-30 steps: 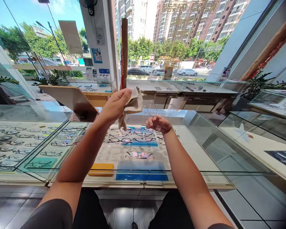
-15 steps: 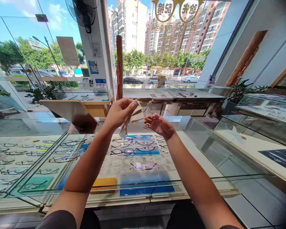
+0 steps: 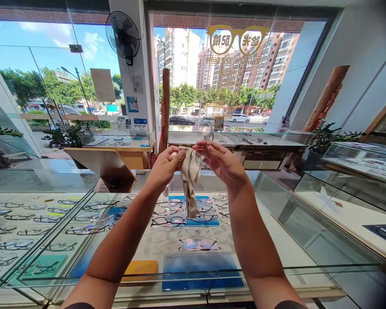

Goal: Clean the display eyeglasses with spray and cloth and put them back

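Pinched in my left hand (image 3: 166,166) is a beige cleaning cloth (image 3: 189,176), its scalloped-edged folds hanging down. Close beside it, my right hand (image 3: 225,164) has its fingers closed on a pair of thin-rimmed glasses (image 3: 206,133); one clear lens stands up above the fingertips. The cloth meets the glasses near my right fingers, though whether it wraps a lens is hard to tell. Both hands are held up over the glass display case (image 3: 260,206). Part of the frame is hidden by the fingers and cloth.
Inside the case lie several rows of eyeglasses, a gold-rimmed pair (image 3: 199,244), a blue board (image 3: 201,272) and a yellow case (image 3: 140,271). A tilted mirror-like panel (image 3: 98,161) stands at the left. Beyond are more showcases (image 3: 270,150) and a window.
My right hand has come in toward the cloth, bringing the glasses with it, and has turned. The cloth now hangs lower and longer. My view has tilted upward.
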The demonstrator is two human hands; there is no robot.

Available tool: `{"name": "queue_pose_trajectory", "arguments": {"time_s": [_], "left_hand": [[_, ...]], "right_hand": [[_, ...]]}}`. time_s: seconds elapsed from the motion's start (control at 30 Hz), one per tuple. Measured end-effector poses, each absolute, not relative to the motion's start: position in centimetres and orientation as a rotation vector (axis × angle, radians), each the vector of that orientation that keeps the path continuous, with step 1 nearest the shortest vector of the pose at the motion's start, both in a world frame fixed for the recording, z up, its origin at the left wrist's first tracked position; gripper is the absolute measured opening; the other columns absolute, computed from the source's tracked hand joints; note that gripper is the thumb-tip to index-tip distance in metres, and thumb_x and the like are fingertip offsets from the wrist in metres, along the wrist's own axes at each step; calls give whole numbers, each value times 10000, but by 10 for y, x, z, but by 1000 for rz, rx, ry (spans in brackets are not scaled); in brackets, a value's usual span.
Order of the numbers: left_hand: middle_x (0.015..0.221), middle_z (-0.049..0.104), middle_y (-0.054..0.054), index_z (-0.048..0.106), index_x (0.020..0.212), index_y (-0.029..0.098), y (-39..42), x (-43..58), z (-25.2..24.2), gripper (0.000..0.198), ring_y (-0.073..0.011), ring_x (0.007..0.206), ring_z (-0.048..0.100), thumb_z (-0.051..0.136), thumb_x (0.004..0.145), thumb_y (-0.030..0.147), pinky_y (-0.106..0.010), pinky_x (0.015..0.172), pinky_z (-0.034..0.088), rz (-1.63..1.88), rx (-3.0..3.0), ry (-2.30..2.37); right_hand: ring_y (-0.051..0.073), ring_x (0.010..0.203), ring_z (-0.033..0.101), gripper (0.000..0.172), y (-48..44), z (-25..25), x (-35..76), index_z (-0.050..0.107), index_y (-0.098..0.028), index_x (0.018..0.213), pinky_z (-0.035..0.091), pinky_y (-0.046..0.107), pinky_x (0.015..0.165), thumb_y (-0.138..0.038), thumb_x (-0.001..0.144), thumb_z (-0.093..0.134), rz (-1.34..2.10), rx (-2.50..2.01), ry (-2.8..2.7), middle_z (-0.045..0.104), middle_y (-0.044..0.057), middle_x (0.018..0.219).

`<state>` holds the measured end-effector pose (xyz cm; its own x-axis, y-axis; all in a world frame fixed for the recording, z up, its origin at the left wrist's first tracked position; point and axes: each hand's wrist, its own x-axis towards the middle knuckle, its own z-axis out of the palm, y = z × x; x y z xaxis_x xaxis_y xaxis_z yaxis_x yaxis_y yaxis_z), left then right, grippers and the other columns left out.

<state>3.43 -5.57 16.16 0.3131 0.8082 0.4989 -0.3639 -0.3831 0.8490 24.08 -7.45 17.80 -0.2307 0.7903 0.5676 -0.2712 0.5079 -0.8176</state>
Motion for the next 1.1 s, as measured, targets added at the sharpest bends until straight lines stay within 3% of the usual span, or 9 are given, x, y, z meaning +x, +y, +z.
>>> {"name": "queue_pose_trajectory", "arguments": {"time_s": [0.17,0.33,0.63,0.87,1.1], "left_hand": [[653,681,43,569,889,183,-56,36,158,641,-91,559,603,929,726,687,-229,618,521,1326,1468,467],[669,706,18,575,895,182,-53,39,152,674,-111,561,628,933,697,717,-242,609,528,1280,1449,498],[803,701,10,661,889,179,-60,33,157,620,-105,704,612,969,670,670,-204,631,489,1368,1387,592],[678,602,51,645,852,172,-59,28,159,642,-74,582,501,980,643,679,-194,556,402,1252,1414,610],[781,734,-26,774,936,147,-59,27,159,539,-136,699,667,967,723,603,-271,726,546,1108,1406,499]], "right_hand": [[222,1124,744,348,-64,168,236,856,-287,1132,604,341,917,-541,894,856,1136,-449,-1461,839,53,1195],[204,1040,743,356,-57,159,225,871,-291,1105,594,344,947,-534,847,898,1194,-455,-1448,846,45,1130],[258,1211,702,309,-66,158,217,860,-331,1107,531,437,1139,-547,885,862,1163,-440,-1473,821,46,1228],[247,1137,719,355,-63,153,214,848,-324,1133,583,412,1014,-579,885,853,1187,-473,-1469,823,53,1186],[240,1076,762,348,-67,153,206,852,-316,1086,615,404,986,-579,859,875,1230,-429,-1396,843,49,1216]]}}
